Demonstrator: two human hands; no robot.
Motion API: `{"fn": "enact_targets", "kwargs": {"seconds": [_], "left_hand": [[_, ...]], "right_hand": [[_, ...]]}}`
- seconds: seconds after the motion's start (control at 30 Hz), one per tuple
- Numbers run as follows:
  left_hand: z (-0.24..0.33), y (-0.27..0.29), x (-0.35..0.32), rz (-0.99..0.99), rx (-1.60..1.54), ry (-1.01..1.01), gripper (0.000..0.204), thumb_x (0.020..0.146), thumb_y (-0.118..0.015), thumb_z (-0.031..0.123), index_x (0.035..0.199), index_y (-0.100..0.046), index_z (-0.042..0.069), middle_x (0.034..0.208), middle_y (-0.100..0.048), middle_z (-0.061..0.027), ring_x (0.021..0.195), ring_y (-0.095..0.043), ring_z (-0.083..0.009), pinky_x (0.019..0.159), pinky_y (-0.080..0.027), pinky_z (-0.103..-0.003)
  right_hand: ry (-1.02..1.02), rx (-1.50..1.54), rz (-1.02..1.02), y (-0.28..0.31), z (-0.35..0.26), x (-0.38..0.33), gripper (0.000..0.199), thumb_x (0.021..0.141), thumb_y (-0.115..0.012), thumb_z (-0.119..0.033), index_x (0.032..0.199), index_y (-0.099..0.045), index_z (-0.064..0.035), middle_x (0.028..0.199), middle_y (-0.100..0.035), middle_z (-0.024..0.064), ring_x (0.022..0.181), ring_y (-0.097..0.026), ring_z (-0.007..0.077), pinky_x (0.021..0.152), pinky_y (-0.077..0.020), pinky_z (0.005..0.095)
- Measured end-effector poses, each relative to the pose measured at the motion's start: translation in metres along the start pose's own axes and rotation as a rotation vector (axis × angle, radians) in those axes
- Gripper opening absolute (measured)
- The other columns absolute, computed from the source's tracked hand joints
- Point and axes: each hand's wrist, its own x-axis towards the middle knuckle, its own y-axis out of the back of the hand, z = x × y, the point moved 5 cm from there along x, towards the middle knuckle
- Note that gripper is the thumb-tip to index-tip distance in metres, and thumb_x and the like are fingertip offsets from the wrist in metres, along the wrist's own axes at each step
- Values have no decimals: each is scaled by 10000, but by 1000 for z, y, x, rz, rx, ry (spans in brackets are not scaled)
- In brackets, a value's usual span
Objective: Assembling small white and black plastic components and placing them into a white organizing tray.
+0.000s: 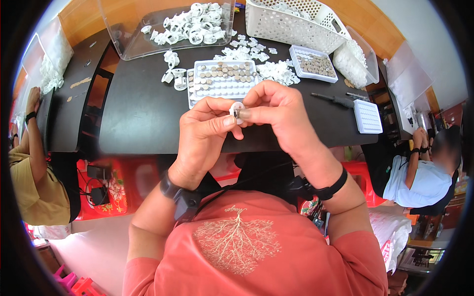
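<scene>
Over the table's near edge, my left hand (200, 130) pinches a small white plastic part (236, 106) with a rounded rim between thumb and fingers. My right hand (282, 111) has its thumb and fingers closed on the same part from the other side. Something dark and shiny shows in the part's middle, too small to name. Just beyond my hands lies a white tray (210, 90) of round pits, partly filled with small round metallic pieces (228, 70). Left of it stand several white ring-shaped plastic fittings (178, 79). Small flat white pieces (277, 72) are heaped to its right.
A clear bin (131, 52) of white fittings and a perforated white basket (296, 32) stand at the back. Further right are a filled pit tray (316, 64), a dark-handled screwdriver (338, 100) and another white tray (368, 117). People sit at both sides.
</scene>
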Motion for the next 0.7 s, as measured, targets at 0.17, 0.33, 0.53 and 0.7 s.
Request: {"fn": "enact_targets", "kwargs": {"seconds": [0.17,0.33,0.53,0.7], "left_hand": [[0,6,1,51,-28,49,260,854,-725,78,1068,-622,-27,1026,-687,-210,840,-690,-245,672,-556,-321],[0,5,1,24,-36,52,255,858,-718,88,1064,-624,-27,1026,-686,-220,840,-688,-242,674,-558,-320],[-1,6,1,18,-46,60,254,856,-721,97,1058,-629,-26,1025,-687,-215,839,-687,-241,671,-557,-319],[-1,6,1,28,-28,55,263,860,-721,104,1067,-626,-27,1032,-685,-219,844,-684,-243,668,-559,-316]], "right_hand": [[423,-925,92,37,-37,36,140,754,-666,-33,883,-699,-75,801,-689,98,689,-654,250,610,-490,367],[523,-1225,-70,34,-33,64,200,743,-636,-23,900,-716,-118,857,-680,88,804,-660,330,657,-507,430],[616,-1491,-210,37,-19,76,212,761,-622,-29,904,-716,-154,879,-664,51,847,-667,299,702,-534,416],[857,-1533,-287,33,-19,71,132,781,-634,-46,889,-640,-122,805,-593,43,772,-632,281,669,-507,391]]}}
